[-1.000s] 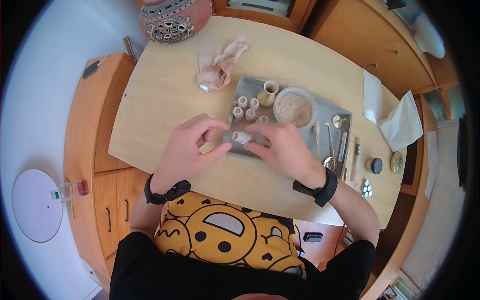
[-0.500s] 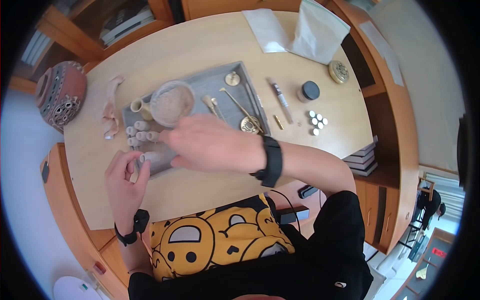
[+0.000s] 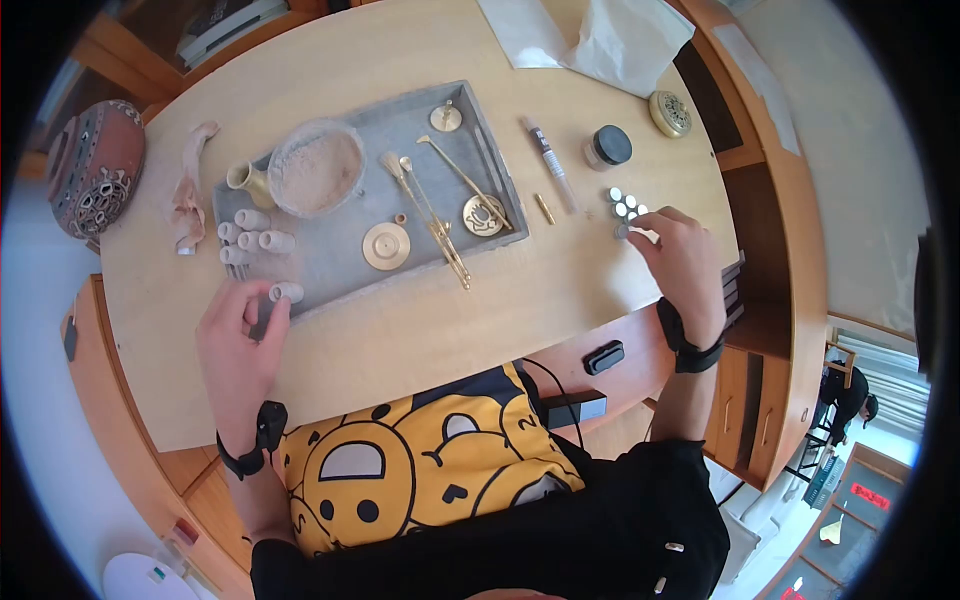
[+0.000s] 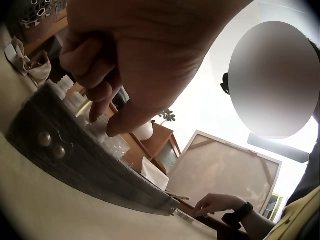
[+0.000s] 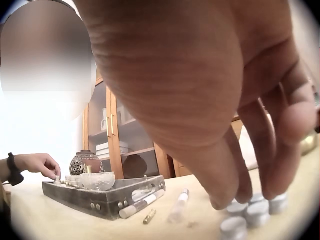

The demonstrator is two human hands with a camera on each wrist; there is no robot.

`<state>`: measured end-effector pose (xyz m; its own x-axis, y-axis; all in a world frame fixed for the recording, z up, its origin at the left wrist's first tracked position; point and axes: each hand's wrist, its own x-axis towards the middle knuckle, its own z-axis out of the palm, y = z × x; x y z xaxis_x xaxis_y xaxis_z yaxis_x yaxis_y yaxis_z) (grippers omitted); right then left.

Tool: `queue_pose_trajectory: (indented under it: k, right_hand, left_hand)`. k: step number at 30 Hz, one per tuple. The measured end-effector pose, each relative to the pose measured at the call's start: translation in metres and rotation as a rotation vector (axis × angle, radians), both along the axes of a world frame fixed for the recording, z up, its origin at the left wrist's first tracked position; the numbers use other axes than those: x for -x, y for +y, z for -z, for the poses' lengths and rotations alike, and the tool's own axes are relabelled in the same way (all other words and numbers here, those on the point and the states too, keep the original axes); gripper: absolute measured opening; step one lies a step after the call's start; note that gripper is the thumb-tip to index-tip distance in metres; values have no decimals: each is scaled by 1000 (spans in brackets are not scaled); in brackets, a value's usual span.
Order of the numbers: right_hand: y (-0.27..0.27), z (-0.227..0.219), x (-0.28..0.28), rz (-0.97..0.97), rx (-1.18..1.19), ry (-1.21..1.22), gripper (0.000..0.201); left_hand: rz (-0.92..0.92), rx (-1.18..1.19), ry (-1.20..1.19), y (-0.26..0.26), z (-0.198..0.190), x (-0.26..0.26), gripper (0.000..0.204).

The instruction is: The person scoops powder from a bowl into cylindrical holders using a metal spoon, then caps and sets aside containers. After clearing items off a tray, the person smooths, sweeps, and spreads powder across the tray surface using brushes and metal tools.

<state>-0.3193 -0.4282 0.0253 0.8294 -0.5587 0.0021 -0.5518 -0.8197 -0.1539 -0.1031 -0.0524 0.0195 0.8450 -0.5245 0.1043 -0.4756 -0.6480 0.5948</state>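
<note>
My left hand point(image 3: 238, 335) pinches a small powder-filled glass vial point(image 3: 286, 292) between thumb and index finger. It stands at the near left edge of the grey tray point(image 3: 335, 285); fingers partly hide the vial point(image 4: 99, 127) in the left wrist view. Several similar vials point(image 3: 276, 242) cluster just behind it. Far to the right, my right hand point(image 3: 688, 265) reaches down over several small white caps point(image 3: 620, 210) on the table. In the right wrist view its fingertips point(image 5: 243, 194) come right down at the caps point(image 5: 257, 214), its fingers bent loosely with nothing seen gripped.
In the tray are a bowl of brown powder point(image 3: 318, 172), a brass vase point(image 3: 248, 181), a brass disc point(image 3: 386, 246) and long brass tools point(image 3: 428, 205). Right of it lie a labelled tube point(image 3: 548, 160) and a dark-lidded jar point(image 3: 608, 147). A crumpled cloth point(image 3: 188, 200) lies left.
My right hand has moved from the vials across the tray to the white caps. The left hand has closed its fingers on the vial. The head view has turned right.
</note>
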Motion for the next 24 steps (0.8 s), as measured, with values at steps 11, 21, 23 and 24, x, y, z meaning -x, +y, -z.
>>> queue_pose_trajectory:
  k: [11,21,23,24]
  right_hand:
    - [11,23,-20,-48,27,8,22]
    - [75,-50,-79,-231,-235,-246,27]
    - [108,-55,-107,-458,-366,-334,32]
    - [125,-55,-122,-551,-464,-340,31]
  left_hand:
    - [-45,104,-26,5,13,-15,17]
    - [3,169,-36,9,19,-24,17]
    - [5,191,-29,8,21,-25,18]
    - [7,207,-20,8,21,-25,18]
